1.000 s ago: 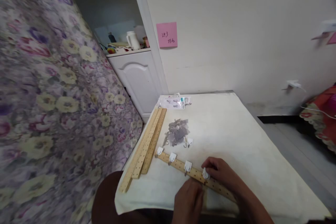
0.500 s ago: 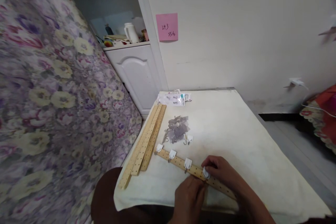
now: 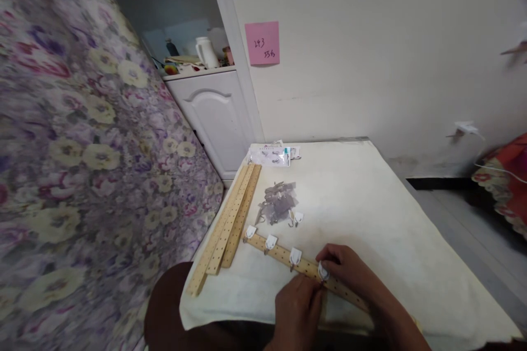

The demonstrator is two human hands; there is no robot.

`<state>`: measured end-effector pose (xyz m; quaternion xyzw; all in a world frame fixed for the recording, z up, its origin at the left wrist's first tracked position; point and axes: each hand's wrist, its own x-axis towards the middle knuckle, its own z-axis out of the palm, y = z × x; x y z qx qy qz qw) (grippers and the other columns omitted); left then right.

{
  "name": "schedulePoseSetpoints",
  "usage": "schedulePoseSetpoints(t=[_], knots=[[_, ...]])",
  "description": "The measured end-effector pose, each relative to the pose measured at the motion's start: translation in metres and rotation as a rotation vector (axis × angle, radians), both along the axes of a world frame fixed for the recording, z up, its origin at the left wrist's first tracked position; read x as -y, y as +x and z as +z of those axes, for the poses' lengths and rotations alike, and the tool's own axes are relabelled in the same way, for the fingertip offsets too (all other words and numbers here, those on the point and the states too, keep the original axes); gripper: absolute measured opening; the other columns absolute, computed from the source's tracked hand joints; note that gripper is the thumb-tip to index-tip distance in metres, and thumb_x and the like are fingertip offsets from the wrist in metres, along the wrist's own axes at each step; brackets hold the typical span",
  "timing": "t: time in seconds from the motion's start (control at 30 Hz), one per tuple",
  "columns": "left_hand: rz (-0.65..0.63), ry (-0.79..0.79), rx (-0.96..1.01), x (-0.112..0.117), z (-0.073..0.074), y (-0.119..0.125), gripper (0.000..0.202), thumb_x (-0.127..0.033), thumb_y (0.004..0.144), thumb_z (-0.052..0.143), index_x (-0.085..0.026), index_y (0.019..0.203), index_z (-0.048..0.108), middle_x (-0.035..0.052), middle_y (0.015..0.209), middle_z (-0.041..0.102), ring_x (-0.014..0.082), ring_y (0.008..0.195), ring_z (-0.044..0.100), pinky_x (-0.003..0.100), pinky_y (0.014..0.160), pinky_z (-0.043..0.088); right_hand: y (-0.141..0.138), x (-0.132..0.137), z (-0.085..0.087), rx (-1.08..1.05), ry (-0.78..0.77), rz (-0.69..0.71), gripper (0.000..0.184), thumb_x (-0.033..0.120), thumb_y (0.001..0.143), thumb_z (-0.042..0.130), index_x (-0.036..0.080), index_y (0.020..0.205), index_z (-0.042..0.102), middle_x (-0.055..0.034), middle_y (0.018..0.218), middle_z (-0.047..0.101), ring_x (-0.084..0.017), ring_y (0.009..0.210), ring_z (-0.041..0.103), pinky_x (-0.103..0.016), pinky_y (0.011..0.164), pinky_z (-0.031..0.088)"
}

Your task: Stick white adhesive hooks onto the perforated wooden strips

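Right hand [image 3: 345,266]: curled over the strip [image 3: 282,254], with the fourth hook [image 3: 323,271] pinched at its fingertips.
Left hand [image 3: 297,299]: bunched against the strip's near edge, just left of the right hand and nearer; its fingertips are hidden, so what is pinched by them cannot be told.
Strip: laid slantwise beneath the right hand, extended leftward and away from both hands; part of it is covered by the right forearm.
Fourth hook: placed on the strip, under the right fingertips and just beyond the left hand.
Other hooks [image 3: 295,256]: three, white, spaced along the strip to the left of the right hand.
Loose hook [image 3: 299,218]: left on the cloth [image 3: 362,203], beyond the left hand.
Grey packets [image 3: 280,204]: heaped farther beyond the left hand.
Spare strips [image 3: 230,225]: three, laid together, well left of both hands.
Blister pack [image 3: 269,157]: set down far beyond both hands.
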<state>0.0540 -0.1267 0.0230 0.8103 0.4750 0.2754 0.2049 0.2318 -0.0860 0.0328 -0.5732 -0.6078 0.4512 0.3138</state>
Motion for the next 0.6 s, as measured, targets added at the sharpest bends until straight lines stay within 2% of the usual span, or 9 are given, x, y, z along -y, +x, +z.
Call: schedulePoseSetpoints(t=[0.43,0.6], knots=[[0.009,0.008,-0.060,0.0002,0.0034,0.0024,0.014,-0.014,0.083,0.051,-0.023,0.083,0.061,-0.0002,0.079,0.067,0.0155,0.075,0.062,0.023,0.065,0.045,0.0010,-0.0004,0.0012,0.030,0.024,0.014,0.018,0.016,0.070,0.053,0.015,0.078,0.068,-0.0038,0.071,0.069,-0.017,0.068,0.062,-0.025,0.061,0.043],[-0.003,-0.013,-0.090,-0.0007,0.0019,0.0016,0.010,-0.018,0.085,0.051,-0.023,0.084,0.060,0.0004,0.081,0.067,0.0163,0.076,0.062,0.024,0.065,0.045,0.0016,0.0005,0.0044,0.013,0.012,0.018,0.017,0.014,0.069,0.053,0.015,0.077,0.068,-0.0037,0.071,0.069,-0.017,0.067,0.061,-0.025,0.060,0.042]])
